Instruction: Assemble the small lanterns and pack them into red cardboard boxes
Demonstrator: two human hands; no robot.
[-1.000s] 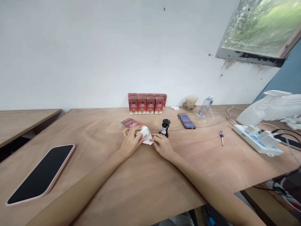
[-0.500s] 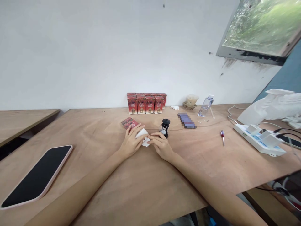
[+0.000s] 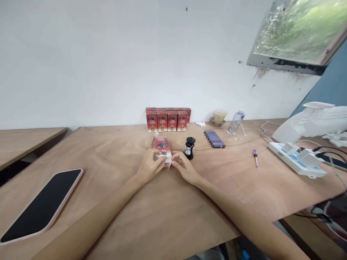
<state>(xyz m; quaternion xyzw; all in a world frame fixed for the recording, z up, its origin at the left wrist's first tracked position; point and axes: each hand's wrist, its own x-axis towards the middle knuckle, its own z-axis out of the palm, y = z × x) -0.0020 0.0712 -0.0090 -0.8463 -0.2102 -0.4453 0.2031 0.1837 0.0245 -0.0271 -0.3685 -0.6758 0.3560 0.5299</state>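
A small red and white printed cardboard box [image 3: 162,145] lies on the wooden table in front of me, its white end toward me. My left hand [image 3: 150,164] grips the box along its left side and near end, fingers curled. At the near right corner, my right hand [image 3: 184,167] pinches a thin flap edge of the same box. Pale flaps show at both ends; the inside cannot be seen. Just right of the box, close to my right fingers, a small black lantern [image 3: 189,148] with a clear middle stands upright.
Several similar red boxes [image 3: 167,121] stand in rows by the wall. A large phone [image 3: 43,206] lies at left. To the right are a pixelated phone-like object [image 3: 214,138], a cup [image 3: 220,115], a water bottle [image 3: 236,122], a screwdriver [image 3: 255,156] and a power strip [image 3: 295,159].
The box has turned so its red printed face points up, where white flaps faced up before. Both hands have shifted to its near end. The lantern stays in place.
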